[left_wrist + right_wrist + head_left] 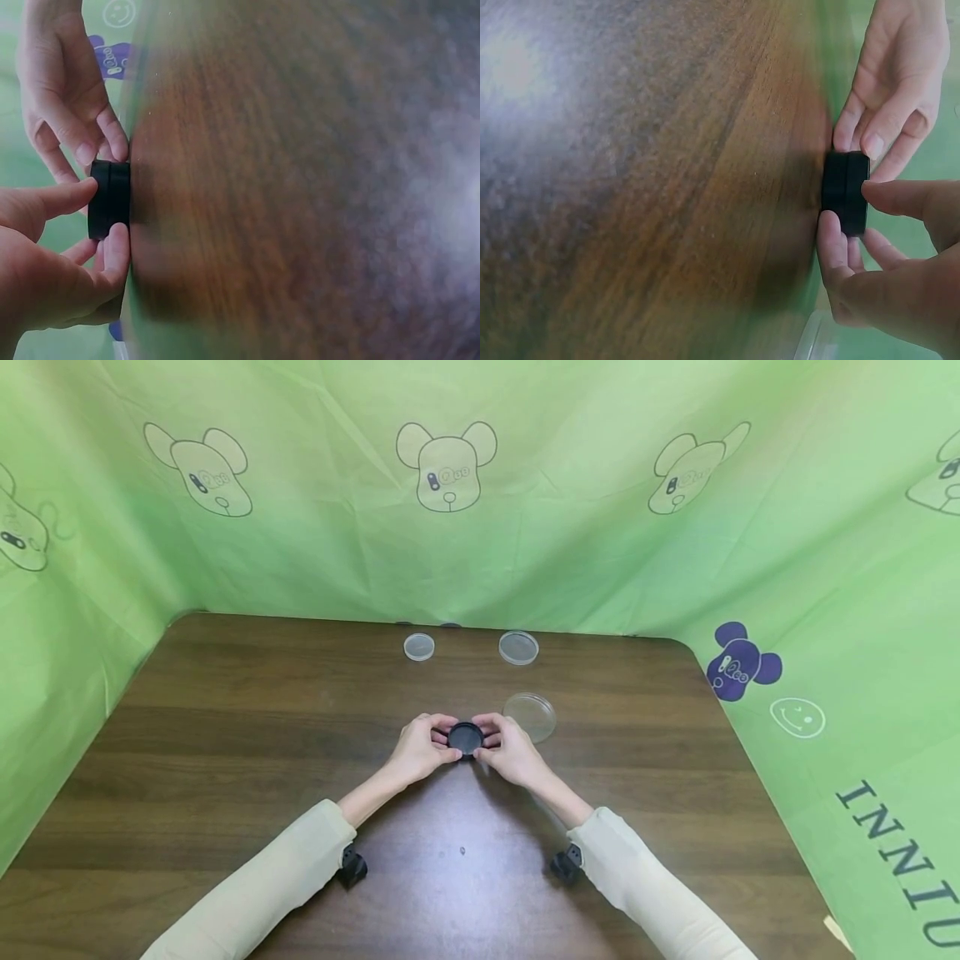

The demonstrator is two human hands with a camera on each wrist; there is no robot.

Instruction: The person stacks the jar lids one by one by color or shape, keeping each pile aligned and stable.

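Note:
A small round black case (466, 739) rests on the wooden table between both hands. The left hand (420, 750) grips its left side, thumb at the near edge, and the right hand (516, 752) grips its right side. In the left wrist view the black case (109, 201) looks like a short cylinder with a seam around its side, the left hand (60, 262) pinching it below and the right hand (71, 97) above. The right wrist view has the case (845, 193) with the right hand (900, 277) below and the left hand (904, 82) above.
A clear round dish (531, 718) lies just beyond the right hand. Farther back are another clear dish (519, 648) and a smaller one (419, 647) to its left. Green printed cloth (322, 527) hangs behind and beside the brown table (262, 693).

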